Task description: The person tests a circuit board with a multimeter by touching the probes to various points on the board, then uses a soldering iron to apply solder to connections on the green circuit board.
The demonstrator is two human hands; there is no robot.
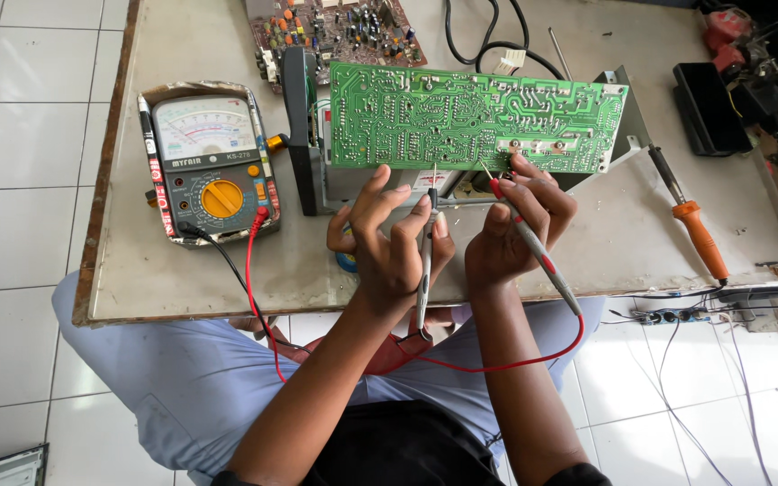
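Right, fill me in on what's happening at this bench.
A person seated at the table is probing a green circuit board that stands upright on its edge. The left hand holds the black test probe and the right hand holds the red test probe, both tips up at the board's lower edge. Their leads run to an analog multimeter on the left. An orange-handled soldering iron lies unused on the right.

- A grey desk with a worn wooden edge is seen above white floor tiles.
- An analog multimeter is laid at its left.
- A green circuit board is stood on edge at mid-desk.
- An orange-handled soldering iron is laid at the right.
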